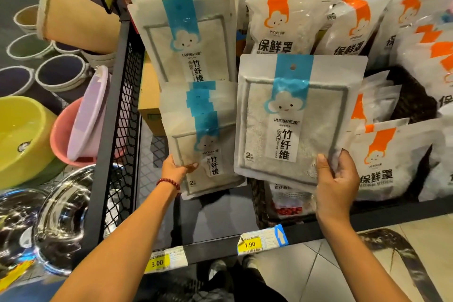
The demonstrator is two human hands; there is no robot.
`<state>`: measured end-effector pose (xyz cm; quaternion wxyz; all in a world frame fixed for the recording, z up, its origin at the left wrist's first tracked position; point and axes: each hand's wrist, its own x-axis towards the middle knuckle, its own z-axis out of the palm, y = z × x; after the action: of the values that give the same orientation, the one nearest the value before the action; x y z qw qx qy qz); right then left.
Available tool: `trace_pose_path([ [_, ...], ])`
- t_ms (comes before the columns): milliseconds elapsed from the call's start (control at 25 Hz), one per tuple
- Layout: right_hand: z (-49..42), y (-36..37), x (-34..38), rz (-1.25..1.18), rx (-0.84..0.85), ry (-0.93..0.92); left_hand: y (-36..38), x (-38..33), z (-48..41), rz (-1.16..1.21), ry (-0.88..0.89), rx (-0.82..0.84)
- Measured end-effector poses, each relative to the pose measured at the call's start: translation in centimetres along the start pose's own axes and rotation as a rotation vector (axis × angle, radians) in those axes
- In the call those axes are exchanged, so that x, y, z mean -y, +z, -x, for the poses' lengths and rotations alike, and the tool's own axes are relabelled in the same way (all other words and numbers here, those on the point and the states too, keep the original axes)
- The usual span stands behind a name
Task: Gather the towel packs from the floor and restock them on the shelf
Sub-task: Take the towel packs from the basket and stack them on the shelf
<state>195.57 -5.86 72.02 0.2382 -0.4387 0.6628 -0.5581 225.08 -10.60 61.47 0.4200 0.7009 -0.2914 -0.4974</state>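
A person stands at a shop shelf (220, 250), seen from their own head looking down, both arms reaching up into the middle of the frame.

The left hand (180, 167), a red bead bracelet (169, 182) on its wrist, grips the lower left corner of a fanned bundle of towel packs (203, 140), thumb on the front and fingers hidden behind. The bundle sits left of centre, just under a hanging row of matching packs (186, 32) in the upper middle, each white with a blue stripe and a cloud face.

The right hand (335, 184) pinches the lower right corner of a single towel pack (294, 117), held upright at centre right with its hanging hole at the top. This pack is not yet on a hook. It overlaps orange-labelled bags (282, 22) that fill the right side of the shelf.

Coloured plastic basins (22, 135) and steel bowls (56, 216) crowd the left edge of the frame. Yellow price tags (252, 244) line the shelf front near the bottom.

As to progress: the patch of tiled floor (343, 265) visible at the lower right shows no packs, so the gathering looks done, though most of the floor is out of sight. Restocking seems to be partway. Many packs already hang in the row, while the single pack and the whole bundle wait in the hands to be hung.
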Motion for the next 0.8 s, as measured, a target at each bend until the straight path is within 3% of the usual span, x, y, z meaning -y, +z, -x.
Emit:
trace_pose_path([
  [360,0.4,-0.2,0.7,-0.028,0.025,0.009,0.3,-0.6,0.9,-0.596,0.244,-0.219],
  [520,0.4,-0.2,0.6,-0.025,0.044,0.026,0.1,-0.7,0.8,-0.641,0.176,-0.233],
  [680,0.7,0.1,1.4,-0.044,0.079,0.02,-0.7,-1.0,0.8,-0.44,-0.03,-0.173],
  [800,1.3,0.7,2.2,-0.064,0.149,0.017,-1.7,-1.7,2.0,-0.429,-0.038,-0.147],
])
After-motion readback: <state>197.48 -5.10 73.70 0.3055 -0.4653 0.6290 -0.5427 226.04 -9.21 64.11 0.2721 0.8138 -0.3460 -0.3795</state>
